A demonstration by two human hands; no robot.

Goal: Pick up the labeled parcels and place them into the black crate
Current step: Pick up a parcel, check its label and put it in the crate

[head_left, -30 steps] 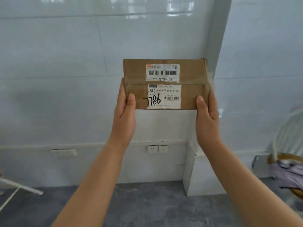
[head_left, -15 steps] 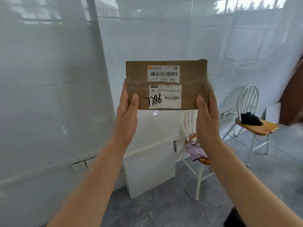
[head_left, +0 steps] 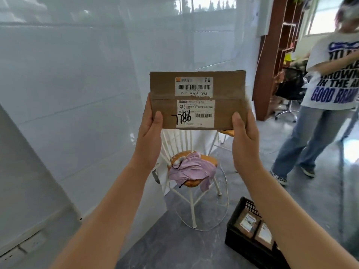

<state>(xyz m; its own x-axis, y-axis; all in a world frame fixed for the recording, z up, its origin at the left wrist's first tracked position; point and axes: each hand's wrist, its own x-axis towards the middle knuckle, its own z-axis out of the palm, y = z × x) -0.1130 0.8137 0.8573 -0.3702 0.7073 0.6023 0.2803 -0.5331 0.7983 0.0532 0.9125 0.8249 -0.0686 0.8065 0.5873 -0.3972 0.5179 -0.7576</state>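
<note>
While both arms reached forward at chest height, a flat brown cardboard parcel (head_left: 198, 100) was held upright in the air between the two hands, its labelled face turned toward the camera. The left hand (head_left: 149, 133) gripped the parcel's lower left edge, thumb pressed on the front, and the right hand (head_left: 243, 136) gripped the lower right edge the same way; both were closed on the cardboard. Two white shipping labels with barcodes sat on the parcel's face, and "7786" was handwritten in black marker beside the lower one. The black crate (head_left: 250, 247) stood on the grey floor, low and to the right, partly hidden behind the right forearm, with labelled parcels already lying inside it. Beyond the held parcel stood a white chair with a wooden seat (head_left: 194, 179), a pink cloth (head_left: 192, 169) draped over it, against a glossy white tiled wall. Another person (head_left: 326, 98) in a printed white T-shirt and jeans stood at the right. This looked like the carrying step, with the parcel picked up but not yet placed. The next move would probably call for bringing the parcel down and to the right, over the crate's open top, then laying it flat on the parcels inside before letting go.
</note>
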